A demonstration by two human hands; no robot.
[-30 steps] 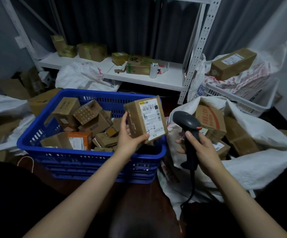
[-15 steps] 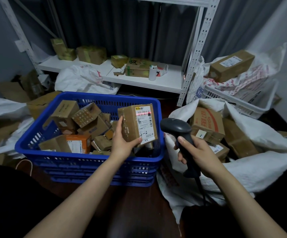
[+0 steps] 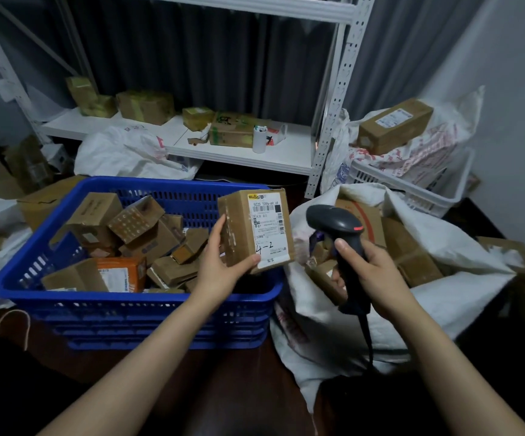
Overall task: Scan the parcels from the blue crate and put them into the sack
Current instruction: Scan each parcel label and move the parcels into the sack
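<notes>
Holds a parcel [image 3: 256, 229] over the blue crate [image 3: 129, 299].
Grips it with left hand [image 3: 220, 267], clasps scanner [image 3: 333, 220] in right hand [image 3: 372, 278] over sack [image 3: 443, 297].

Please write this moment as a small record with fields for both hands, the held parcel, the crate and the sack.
left hand: holds a brown parcel over the right end of the blue crate
right hand: grips a black scanner by its handle, head turned toward the parcel
label: faces the camera; barcode and handwritten "4-2"
blue crate: many brown parcels, one orange box
sack: white, open, right of the crate, parcels inside
</notes>
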